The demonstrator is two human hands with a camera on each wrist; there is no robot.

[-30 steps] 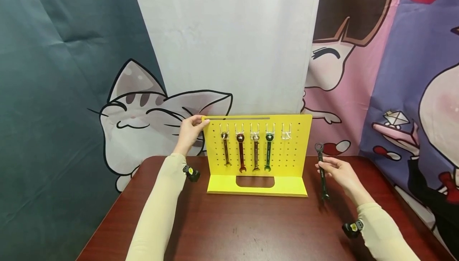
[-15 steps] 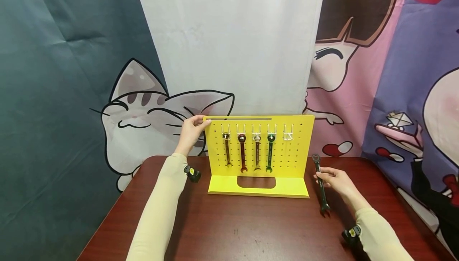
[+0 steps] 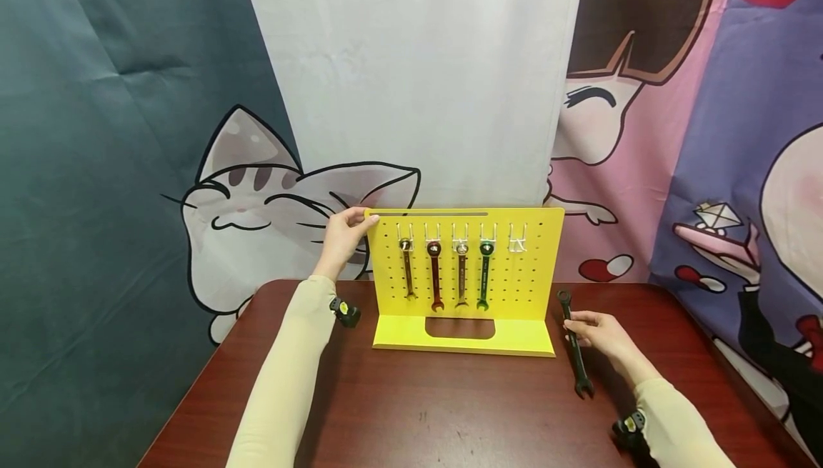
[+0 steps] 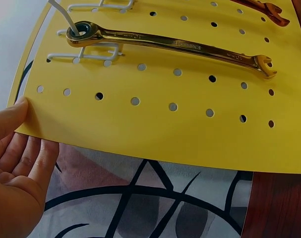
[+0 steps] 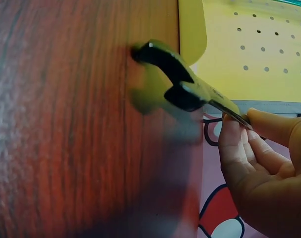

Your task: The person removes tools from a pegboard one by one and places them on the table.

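My left hand (image 3: 341, 241) pinches the upper left corner of a yellow pegboard stand (image 3: 388, 275), thumb in front and fingers behind, as the left wrist view shows. To the right of the board, my right hand (image 3: 601, 336) pinches a black combination wrench (image 3: 574, 350) around its middle. The wrench's ring end points up and away, and its open end hangs low near the tabletop; whether it touches cannot be told. From the board's hooks hang a gold wrench (image 4: 175, 44), a red wrench (image 3: 435, 279), a silvery wrench (image 3: 461, 279) and a green wrench (image 3: 484, 279).
A bare white hook (image 3: 517, 239) sits at the right of the row on the board. The board stands on a reddish-brown wooden table (image 3: 418, 411). Behind it hangs a curtain (image 3: 418, 82) printed with cartoon figures.
My right hand has moved lower with the black wrench, bringing it closer to the tabletop and slightly left. The left hand stays on the board's corner.
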